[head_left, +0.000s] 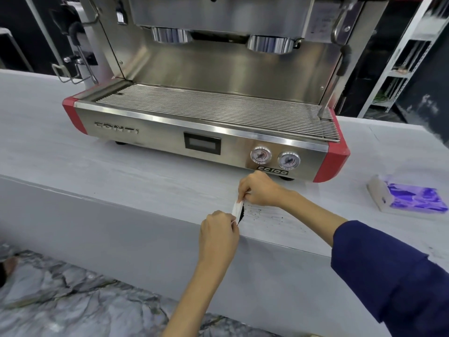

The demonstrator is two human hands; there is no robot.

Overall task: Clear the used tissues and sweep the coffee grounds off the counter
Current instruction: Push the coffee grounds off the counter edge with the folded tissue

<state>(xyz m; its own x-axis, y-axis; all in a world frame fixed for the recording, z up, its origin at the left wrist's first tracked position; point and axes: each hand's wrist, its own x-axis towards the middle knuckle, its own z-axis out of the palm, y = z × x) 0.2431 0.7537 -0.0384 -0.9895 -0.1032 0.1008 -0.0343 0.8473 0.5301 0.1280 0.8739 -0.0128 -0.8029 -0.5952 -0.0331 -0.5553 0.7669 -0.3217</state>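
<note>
1. Near the front edge of the desk [97,181], just ahead of the espresso machine [206,122], both hands work one folded white tissue [237,208]. The left hand [218,231] pinches its near end and the right hand [258,190] pinches its far end, so the tissue stands as a small scraper.
2. Against the tissue's right face lies a dark heap of coffee grounds [241,216], close to the desk's lip.
3. My reading is that the sweep is well along but unfinished: the heap is gathered yet not off the desk, and scattered specks [272,216] trail to the right of it.
4. No other loose tissues show on the desk, so whether that part is done cannot be told; the tissue in hand has yet to be thrown away.
5. A purple-patterned tissue pack [410,198] lies well apart on the right; its print is unreadable.
6. Writing: "CONTI" [116,127] on the machine's front panel, and a "CC100" badge [272,170] under its two gauges.
</note>
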